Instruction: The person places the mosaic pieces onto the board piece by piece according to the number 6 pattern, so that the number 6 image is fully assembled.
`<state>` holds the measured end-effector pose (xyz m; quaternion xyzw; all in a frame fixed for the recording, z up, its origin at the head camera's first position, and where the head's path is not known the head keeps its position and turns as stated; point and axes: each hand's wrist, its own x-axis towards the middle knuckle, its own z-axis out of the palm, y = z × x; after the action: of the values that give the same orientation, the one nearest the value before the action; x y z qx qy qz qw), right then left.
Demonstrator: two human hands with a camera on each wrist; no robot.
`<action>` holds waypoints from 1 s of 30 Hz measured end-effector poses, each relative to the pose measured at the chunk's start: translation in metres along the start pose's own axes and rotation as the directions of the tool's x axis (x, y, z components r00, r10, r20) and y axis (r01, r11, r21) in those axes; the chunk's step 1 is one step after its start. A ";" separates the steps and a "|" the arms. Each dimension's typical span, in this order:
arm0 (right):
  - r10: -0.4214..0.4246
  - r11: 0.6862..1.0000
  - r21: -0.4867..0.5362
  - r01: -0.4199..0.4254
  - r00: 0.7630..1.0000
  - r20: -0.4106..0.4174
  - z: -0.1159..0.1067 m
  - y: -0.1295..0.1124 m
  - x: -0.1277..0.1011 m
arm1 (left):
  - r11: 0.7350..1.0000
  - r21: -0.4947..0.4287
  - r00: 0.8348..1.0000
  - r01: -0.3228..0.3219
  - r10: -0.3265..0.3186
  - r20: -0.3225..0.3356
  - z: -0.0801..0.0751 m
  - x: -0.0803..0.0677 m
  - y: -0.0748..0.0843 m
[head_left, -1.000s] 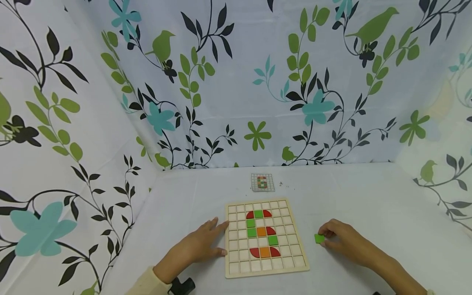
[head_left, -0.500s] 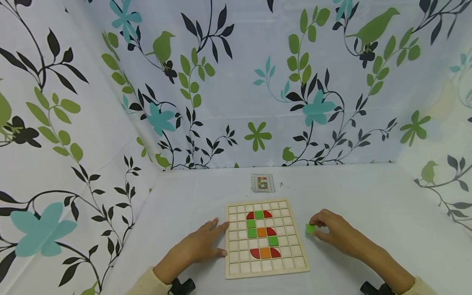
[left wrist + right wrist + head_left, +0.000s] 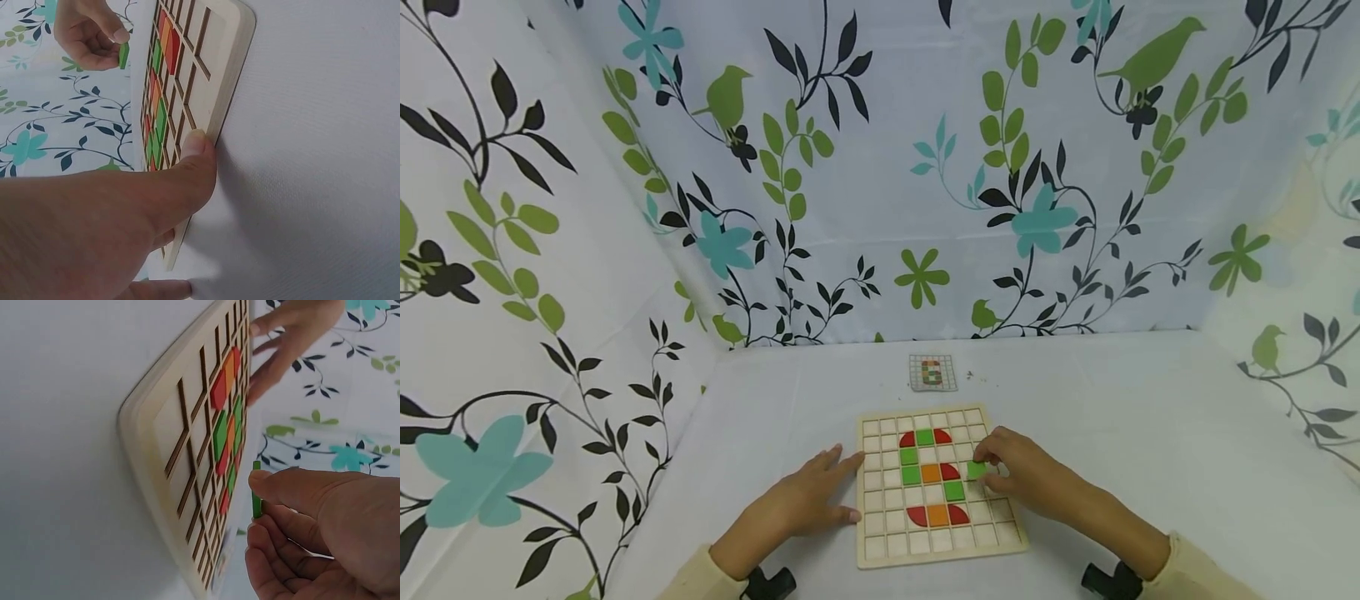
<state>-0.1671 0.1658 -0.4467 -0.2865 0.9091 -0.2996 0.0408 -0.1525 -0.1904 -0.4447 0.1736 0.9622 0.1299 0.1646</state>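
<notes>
A wooden grid board (image 3: 880, 547) lies on the white table, with red quarter-round, green square and orange square tiles set in its cells. My left hand (image 3: 811, 493) rests at the board's left edge, fingers spread, thumb touching the rim. Over the right part of the grid, my right hand (image 3: 1037, 475) pinches a green square tile (image 3: 975, 470) between thumb and fingers. The right wrist view shows that tile (image 3: 257, 489) edge-on, held above the board's surface. In the left wrist view, my left thumb (image 3: 195, 145) presses on the board's edge.
A small card (image 3: 933, 372) with a gridded pattern in red, green and orange lies behind the board. Patterned cloth (image 3: 865, 167) with leaves, birds and flowers hangs at the back and sides. Black wrist cameras (image 3: 770, 583) sit on both wrists.
My right hand has carried the green tile leftward from the table beside the board to over the grid's right side. My left hand stays at the board's left edge.
</notes>
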 end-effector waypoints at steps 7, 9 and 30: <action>0.006 1.000 0.001 -0.006 0.999 0.045 0.018 -0.018 0.016 | 1.000 0.005 1.000 -0.014 0.014 0.003 0.000 -0.002 0.001; 0.000 1.000 -0.004 0.000 0.998 0.065 0.023 -0.023 0.021 | 1.000 0.015 1.000 -0.015 0.015 0.000 -0.001 -0.002 0.001; -0.114 0.975 -0.169 0.145 0.976 0.184 0.046 -0.049 0.046 | 1.000 -0.020 1.000 0.006 -0.006 0.010 0.000 -0.002 0.001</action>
<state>-0.1701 0.0845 -0.4523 -0.3728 0.9049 -0.1916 0.0739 -0.1498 -0.1900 -0.4437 0.1699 0.9605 0.1380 0.1717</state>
